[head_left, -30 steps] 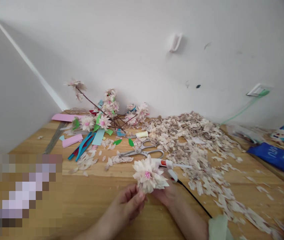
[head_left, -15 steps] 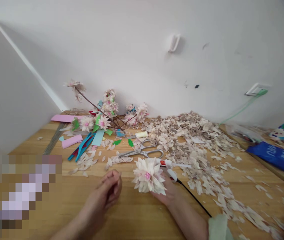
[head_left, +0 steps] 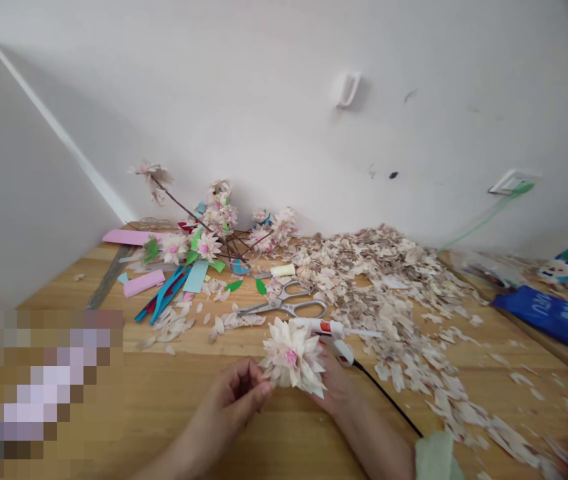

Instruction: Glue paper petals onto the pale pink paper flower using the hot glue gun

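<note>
Bare left hand (head_left: 241, 395) and right hand (head_left: 338, 385), with uncovered forearms (head_left: 199, 437); pale green, loosely creased sleeve (head_left: 437, 456) on right arm (head_left: 371, 427)

white hook (head_left: 349, 90) on wall (head_left: 244, 93) | white wall plate (head_left: 508, 181) | blue packet (head_left: 547, 317), far right

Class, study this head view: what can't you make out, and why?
In the head view:
Right hand: most fingers hidden behind the pale flower.
Black cord: its lower end is hidden by the sleeve.
Blue packet: cut off by the right edge, small lettering too blurred.
Lower-left corner: coarse pixel blocks mask it.
</note>
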A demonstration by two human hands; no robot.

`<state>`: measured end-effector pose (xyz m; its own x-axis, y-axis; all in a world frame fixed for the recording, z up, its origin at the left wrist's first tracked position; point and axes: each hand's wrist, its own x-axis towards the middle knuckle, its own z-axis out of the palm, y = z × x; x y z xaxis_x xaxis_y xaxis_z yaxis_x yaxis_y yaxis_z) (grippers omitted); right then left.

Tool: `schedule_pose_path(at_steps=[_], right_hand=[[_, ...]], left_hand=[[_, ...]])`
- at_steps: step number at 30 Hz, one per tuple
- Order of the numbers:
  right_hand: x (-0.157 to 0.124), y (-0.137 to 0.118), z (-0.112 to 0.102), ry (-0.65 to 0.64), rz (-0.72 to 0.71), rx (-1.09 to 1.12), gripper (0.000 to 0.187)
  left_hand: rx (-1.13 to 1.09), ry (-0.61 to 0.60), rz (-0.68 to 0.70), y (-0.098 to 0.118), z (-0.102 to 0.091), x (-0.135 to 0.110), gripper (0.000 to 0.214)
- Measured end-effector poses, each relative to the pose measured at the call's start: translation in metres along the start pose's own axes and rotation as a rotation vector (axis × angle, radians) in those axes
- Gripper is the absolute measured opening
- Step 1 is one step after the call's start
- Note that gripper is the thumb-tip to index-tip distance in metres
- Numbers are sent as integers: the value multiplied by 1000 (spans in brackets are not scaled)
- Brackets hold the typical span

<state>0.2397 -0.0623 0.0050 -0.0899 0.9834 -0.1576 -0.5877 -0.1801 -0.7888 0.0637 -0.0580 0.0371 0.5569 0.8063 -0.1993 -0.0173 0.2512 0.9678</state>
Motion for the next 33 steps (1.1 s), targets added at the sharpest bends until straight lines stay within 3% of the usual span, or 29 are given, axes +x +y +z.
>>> schedule_pose_path(at_steps=[4, 8, 11, 15, 17, 24, 27, 29, 33], right_hand=[[1, 1, -5, 10, -21, -17, 27], [0, 3, -8, 7, -30, -42, 31], [1, 3, -8, 8, -30, -56, 34], [3, 3, -8, 14, -27, -69, 35], [4, 3, -8, 14, -25, -77, 36], [3, 4, -7, 17, -18, -127, 34], [4, 5, -6, 11, -25, -174, 35], [3, 2, -4, 12, -43, -219, 34], [-5, -10, 4, 14, -100, -342, 25]], left_hand=[[-158, 19, 9, -3, -20, -2, 43], [-535, 190, 94, 14, -35, 1, 28], [-787, 146, 66, 35, -43, 1, 16], [-980, 18, 98, 59, -57, -6, 30], [-969, 18, 136, 69, -68, -11, 37], [-673, 306, 335, 103, -125, -21, 40], [-652, 339, 454, 106, -140, -20, 42], [-667, 342, 450, 99, -137, -15, 42], [-623, 305, 161, 72, -104, 2, 40]])
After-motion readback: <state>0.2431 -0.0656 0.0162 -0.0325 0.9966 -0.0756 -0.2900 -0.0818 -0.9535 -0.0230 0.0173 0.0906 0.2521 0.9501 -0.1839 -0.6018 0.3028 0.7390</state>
